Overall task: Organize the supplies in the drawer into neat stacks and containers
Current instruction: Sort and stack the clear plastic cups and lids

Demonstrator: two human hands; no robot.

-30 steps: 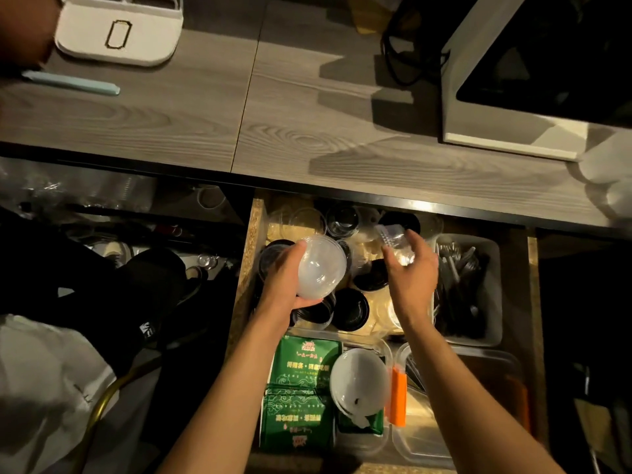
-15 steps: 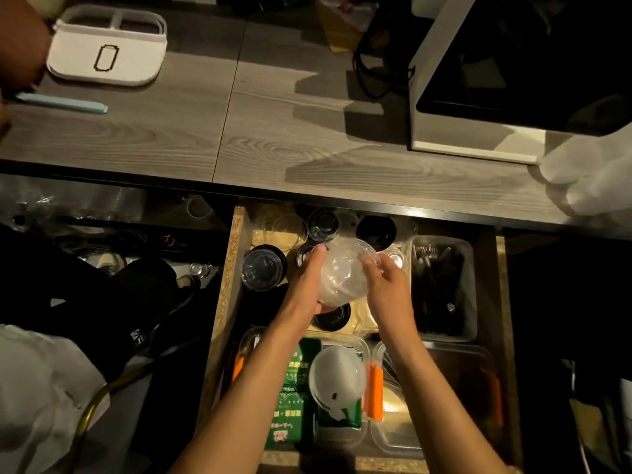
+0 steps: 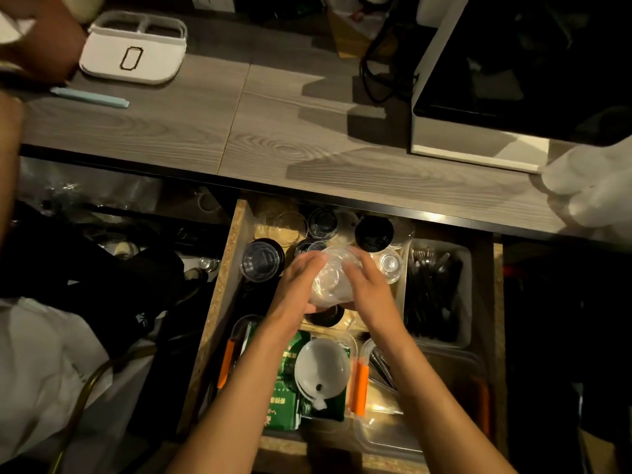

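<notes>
Now, hands: left hand (image 3: 297, 289) and right hand (image 3: 371, 292) both curl round a clear plastic cup (image 3: 333, 280).
Cup: held above the open drawer (image 3: 219, 302), mid-far.
Right: cutlery bin (image 3: 436, 292).
Near: green packets (image 3: 284, 401).

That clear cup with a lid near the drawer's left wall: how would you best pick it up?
Probably from straight above, fingers spread around the rim of the lidded clear cup. It stands upright, its round lid facing up, with the drawer wall close on its left and other cups beside it, so its sides look hard to reach.
</notes>
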